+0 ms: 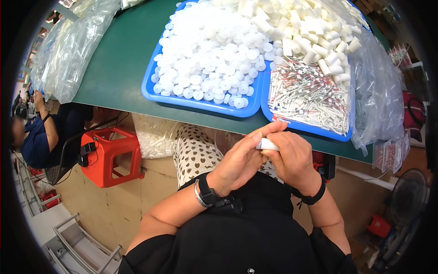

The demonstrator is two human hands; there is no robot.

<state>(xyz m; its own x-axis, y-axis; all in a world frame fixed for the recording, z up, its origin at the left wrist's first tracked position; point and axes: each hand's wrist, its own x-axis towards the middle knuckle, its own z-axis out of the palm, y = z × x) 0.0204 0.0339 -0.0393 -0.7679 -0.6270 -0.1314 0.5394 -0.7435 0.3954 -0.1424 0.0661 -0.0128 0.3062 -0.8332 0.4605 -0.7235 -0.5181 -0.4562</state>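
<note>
Both of my hands meet above my lap, just in front of the table's near edge. A small smooth white cylinder (268, 144) lies between them. My left hand (237, 164) bears it at the thumb and palm side, its fingers stretched to the right behind it. The curled fingers and thumb of my right hand (294, 157) grip the cylinder from the right. Its right end is hidden by those fingers. Just beyond my fingertips, a blue tray (349, 133) holds thin white pieces with red wires (303, 86) and a heap of white foam-like cylinders (319, 34).
Another blue tray (150, 91), heaped with translucent white discs (205, 59), stands left on the green table (109, 68). Plastic bags (378, 86) flank the trays. A red stool (112, 157) and a seated person (41, 137) are at left, a fan (408, 196) at right.
</note>
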